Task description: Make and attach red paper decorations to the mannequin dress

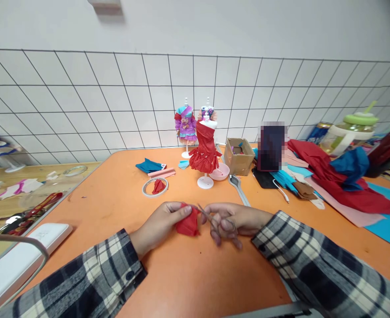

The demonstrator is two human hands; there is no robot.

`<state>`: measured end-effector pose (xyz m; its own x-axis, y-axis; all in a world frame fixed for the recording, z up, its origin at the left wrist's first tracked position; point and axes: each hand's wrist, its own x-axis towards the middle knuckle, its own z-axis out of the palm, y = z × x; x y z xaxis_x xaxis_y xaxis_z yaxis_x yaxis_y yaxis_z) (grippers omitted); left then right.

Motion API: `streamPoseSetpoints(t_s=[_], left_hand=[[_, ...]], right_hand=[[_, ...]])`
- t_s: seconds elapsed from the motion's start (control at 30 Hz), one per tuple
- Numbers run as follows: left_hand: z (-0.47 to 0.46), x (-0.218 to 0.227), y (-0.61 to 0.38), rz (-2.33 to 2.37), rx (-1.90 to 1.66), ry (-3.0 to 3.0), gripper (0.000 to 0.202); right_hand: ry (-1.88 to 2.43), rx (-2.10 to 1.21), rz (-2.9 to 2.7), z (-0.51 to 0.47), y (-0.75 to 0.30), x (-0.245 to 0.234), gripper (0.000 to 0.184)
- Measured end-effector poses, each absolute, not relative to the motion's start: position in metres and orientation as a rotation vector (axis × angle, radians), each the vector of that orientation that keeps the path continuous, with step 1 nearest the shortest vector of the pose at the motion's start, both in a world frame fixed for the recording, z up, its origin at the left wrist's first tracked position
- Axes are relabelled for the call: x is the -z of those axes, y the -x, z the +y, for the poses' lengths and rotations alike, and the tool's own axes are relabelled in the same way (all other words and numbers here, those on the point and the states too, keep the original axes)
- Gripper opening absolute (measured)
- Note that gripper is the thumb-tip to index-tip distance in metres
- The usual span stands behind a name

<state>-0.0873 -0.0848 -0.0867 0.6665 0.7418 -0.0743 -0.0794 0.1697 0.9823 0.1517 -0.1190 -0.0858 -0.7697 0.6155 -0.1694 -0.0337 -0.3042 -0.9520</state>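
My left hand (160, 224) pinches a small piece of red paper (188, 224) just above the orange table (115, 198). In my right hand (232, 223) are small scissors (211, 218), fingers through the handles, the blades pointing left and touching the top edge of the red paper. Both hands sit close together near the table's middle front. Behind them stands a small mannequin in a red paper dress (205, 152) on a white stand.
A tape roll (155, 187) with a red scrap lies behind my left hand. Further back: a purple-dressed mannequin (186, 126), a cardboard box (239, 157), a pink dish (219, 172), a metal tool (239, 187), a phone (270, 148). Coloured paper sheets (340, 185) and a green-lidded bottle (350, 130) fill the right.
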Motion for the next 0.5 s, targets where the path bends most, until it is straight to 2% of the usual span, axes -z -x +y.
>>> streamPoseSetpoints(t_s=[0.07, 0.17, 0.23, 0.3, 0.43, 0.5], left_hand=[[-0.082, 0.088, 0.087, 0.668, -0.758, -1.095, 0.027], [-0.076, 0.089, 0.086, 0.663, -0.850, -0.918, 0.020], [-0.073, 0.089, 0.086, 0.667, -0.876, -0.849, 0.017], [-0.072, 0.088, 0.086, 0.679, -0.880, -0.823, 0.019], [-0.074, 0.087, 0.086, 0.669, -0.883, -0.831, 0.022], [-0.075, 0.087, 0.086, 0.660, -0.892, -0.841, 0.023]], right_hand=[[0.980, -1.833, -1.612, -0.114, -0.159, 0.084, 0.057], [1.424, -1.103, -1.879, -0.107, -0.165, 0.084, 0.039], [1.612, -0.741, -1.993, -0.104, -0.166, 0.086, 0.028], [1.743, -0.712, -1.993, -0.102, -0.166, 0.088, 0.026], [1.741, -1.118, -1.830, -0.101, -0.169, 0.090, 0.058], [1.712, -1.147, -1.745, -0.102, -0.169, 0.089, 0.057]])
